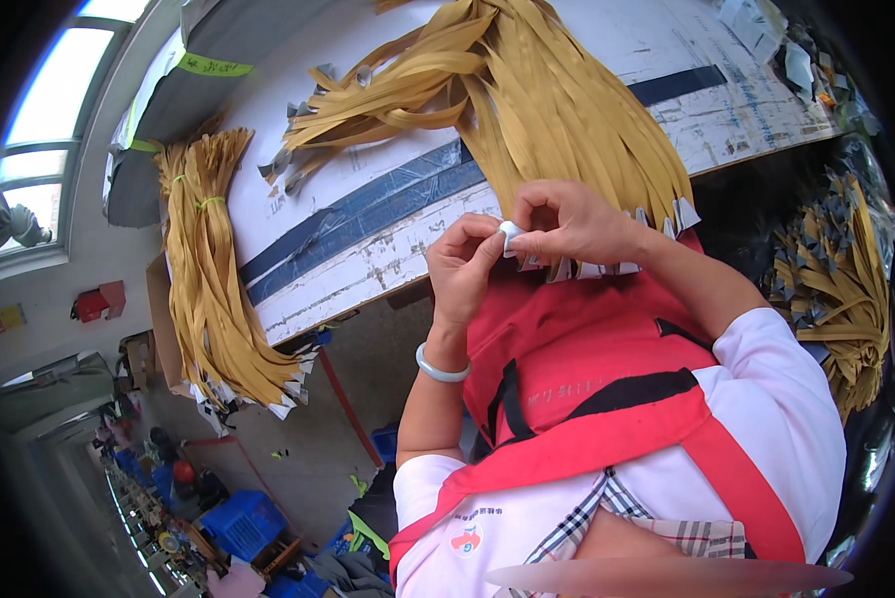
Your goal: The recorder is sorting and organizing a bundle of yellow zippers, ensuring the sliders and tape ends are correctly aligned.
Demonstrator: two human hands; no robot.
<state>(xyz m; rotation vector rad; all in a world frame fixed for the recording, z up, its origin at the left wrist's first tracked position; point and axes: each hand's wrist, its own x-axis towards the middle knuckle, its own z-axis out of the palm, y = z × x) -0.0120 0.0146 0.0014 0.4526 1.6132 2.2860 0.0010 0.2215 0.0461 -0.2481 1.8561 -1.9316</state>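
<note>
My left hand and my right hand meet at the table's near edge, fingertips pinched together. Between them is a small white piece, soft-looking and folded; whether it joins a strip cannot be made out. Under and beyond my hands, a large bundle of mustard-yellow fabric strips lies across the table and hangs over its edge. White and grey tips show at the strips' near ends, beside my right wrist. More strips fan out to the left.
The worn white table carries dark blue tape bands. A tied bundle of yellow strips hangs at the left, another strip pile sits at the right. A blue crate stands on the floor, lower left. A red apron covers my front.
</note>
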